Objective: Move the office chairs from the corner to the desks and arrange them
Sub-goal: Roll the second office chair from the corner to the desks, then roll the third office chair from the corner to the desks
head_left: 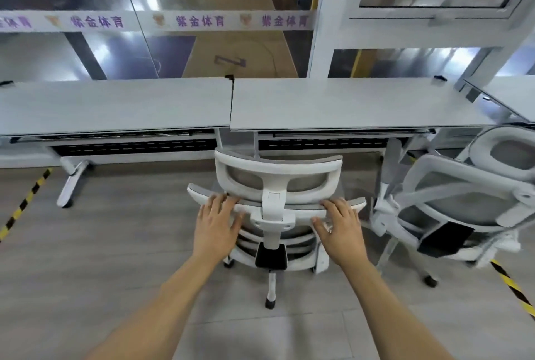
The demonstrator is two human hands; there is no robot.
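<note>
**Both hands on the chair back**

The left hand point(217, 223) and right hand point(343, 229) rest on the top edge of the white office chair point(275, 168), fingers straight, gripping nothing. The chair faces the left end of the right bench point(362, 105). A second chair point(457, 209) leans just to its right.

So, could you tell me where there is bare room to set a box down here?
The left grey desktop and right grey desktop are bare, as is the floor between the white desk leg and the middle white mesh chair. The right is crowded by a second white chair.
</note>
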